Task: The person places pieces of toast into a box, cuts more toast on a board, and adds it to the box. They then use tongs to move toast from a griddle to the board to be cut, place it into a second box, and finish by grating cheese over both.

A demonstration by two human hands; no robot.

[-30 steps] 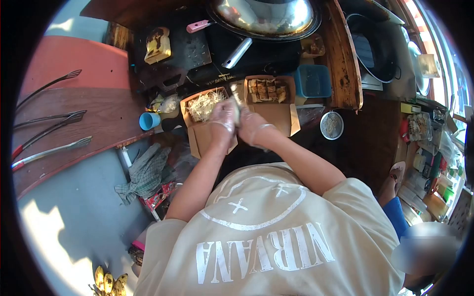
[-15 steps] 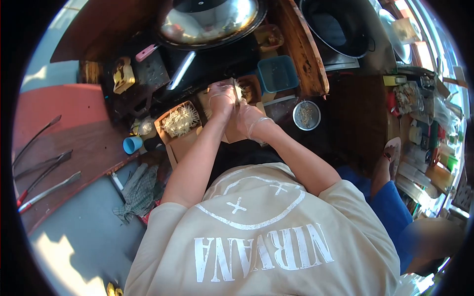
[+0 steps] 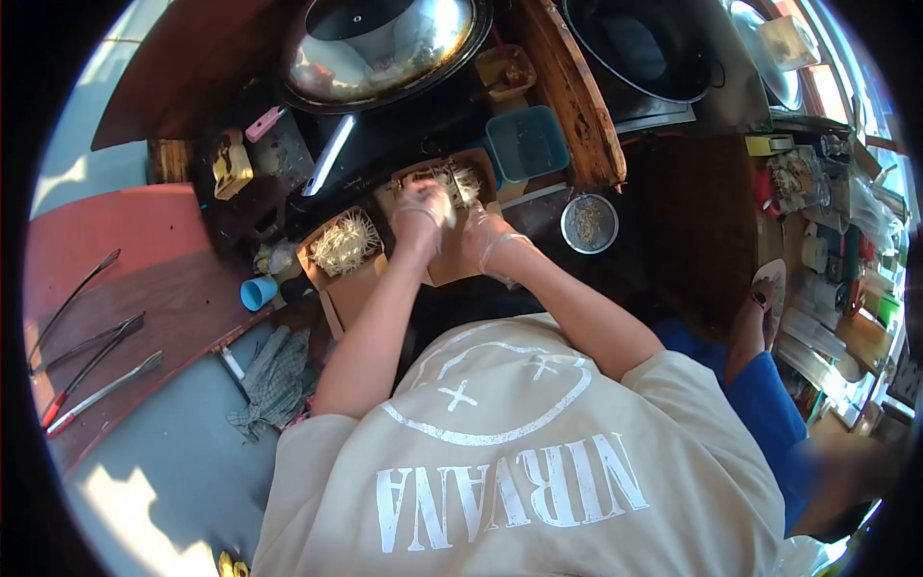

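Note:
Both hands wear clear plastic gloves. My left hand (image 3: 421, 210) reaches over an open cardboard food box (image 3: 487, 165), its bent fingers smeared by motion, close to pale thin shreds (image 3: 463, 181) piled inside. At the box's near right side is my right hand (image 3: 488, 237), fingers drawn together; what they hold, if anything, does not show clearly. To the left, a second open cardboard box (image 3: 325, 233) holds a heap of similar pale shreds (image 3: 344, 243). On the right stands a small round metal bowl (image 3: 589, 224) with shreds or crumbs in it.
A lidded pan (image 3: 385, 48) with a metal handle (image 3: 330, 156) sits ahead, and a blue-green plastic tub (image 3: 527, 144) beside a wooden board (image 3: 588, 91). Tongs (image 3: 104, 392) lie on the left table near a blue cup (image 3: 258, 293). Another person's leg (image 3: 748, 337) is at right.
My hands, close together over the box before, have moved apart. The left one has moved left and down, uncovering more shreds. The camera view has shifted slightly.

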